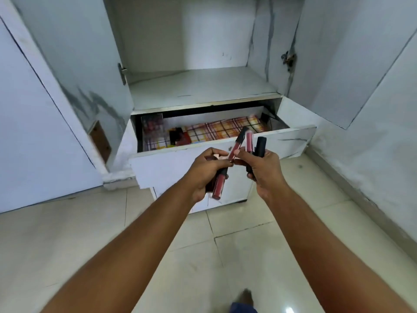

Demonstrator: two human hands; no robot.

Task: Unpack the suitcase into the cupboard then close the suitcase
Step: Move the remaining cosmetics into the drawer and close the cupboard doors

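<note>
Hands [234, 170] around lipstick tubes [242, 143]

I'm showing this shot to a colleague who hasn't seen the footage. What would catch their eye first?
Two hands meet mid-frame in front of an open drawer, both holding lip gloss tubes: the left hand grips a red tube, the right hand several tubes, pink and black. Behind them the drawer shows a bright checked liner, and the shelf above lies between open doors.
</note>
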